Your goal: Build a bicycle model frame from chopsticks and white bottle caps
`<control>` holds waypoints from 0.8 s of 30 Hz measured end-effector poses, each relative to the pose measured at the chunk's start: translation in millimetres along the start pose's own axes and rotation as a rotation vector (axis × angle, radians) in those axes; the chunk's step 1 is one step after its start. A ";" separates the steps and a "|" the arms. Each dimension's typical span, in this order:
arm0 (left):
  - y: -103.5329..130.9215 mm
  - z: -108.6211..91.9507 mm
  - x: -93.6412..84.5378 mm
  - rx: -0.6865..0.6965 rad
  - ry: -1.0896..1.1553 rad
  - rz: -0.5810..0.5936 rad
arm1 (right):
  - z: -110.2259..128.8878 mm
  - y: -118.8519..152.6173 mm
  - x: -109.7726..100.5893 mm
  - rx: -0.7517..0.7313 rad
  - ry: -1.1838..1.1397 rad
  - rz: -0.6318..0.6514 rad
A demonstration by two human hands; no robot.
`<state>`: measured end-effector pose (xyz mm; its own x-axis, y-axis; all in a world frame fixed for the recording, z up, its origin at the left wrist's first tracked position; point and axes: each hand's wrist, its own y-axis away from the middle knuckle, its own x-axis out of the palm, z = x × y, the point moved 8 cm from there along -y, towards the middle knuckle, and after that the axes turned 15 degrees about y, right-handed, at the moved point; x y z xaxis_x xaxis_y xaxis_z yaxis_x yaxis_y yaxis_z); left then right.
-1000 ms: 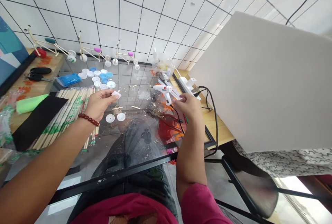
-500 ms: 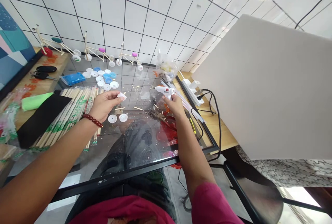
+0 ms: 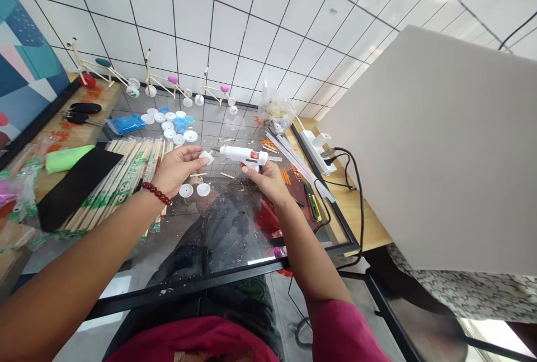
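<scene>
My left hand pinches a small white piece between thumb and fingers. My right hand is wrapped round the handle of a white glue gun, whose nozzle points left, close to the white piece; whether they touch is hard to tell. A clear glue stick pokes out of the gun's back end. Two white bottle caps lie on the glass tabletop below my left hand, near short wooden pieces.
Stick-built tricycles stand along the tiled wall. White and blue caps, a blue packet and packed wooden sticks are on the left. Clear glue sticks, a power strip and a cutter lie on the right.
My right hand has brought the glue gun left and turned its nozzle toward the white piece. My left hand still holds that piece. The view has shifted slightly.
</scene>
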<state>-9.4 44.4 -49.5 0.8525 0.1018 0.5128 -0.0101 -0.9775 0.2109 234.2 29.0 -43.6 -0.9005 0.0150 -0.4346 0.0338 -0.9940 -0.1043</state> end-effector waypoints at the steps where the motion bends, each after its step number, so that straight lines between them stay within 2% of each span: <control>1: 0.5 0.2 0.7 -0.005 0.004 0.001 | 0.4 0.8 1.6 0.002 0.012 0.012; 12: 3.9 -0.1 0.2 -0.056 0.087 -0.043 | -2.0 0.4 -1.2 0.003 0.089 -0.014; 24: 5.8 0.6 2.5 -0.092 0.081 -0.040 | 0.5 0.0 -0.9 -0.021 0.107 -0.015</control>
<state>-7.1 38.8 -47.5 0.8079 0.1587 0.5675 -0.0278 -0.9517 0.3058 234.8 29.0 -42.7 -0.8495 0.0422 -0.5258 0.0308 -0.9911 -0.1293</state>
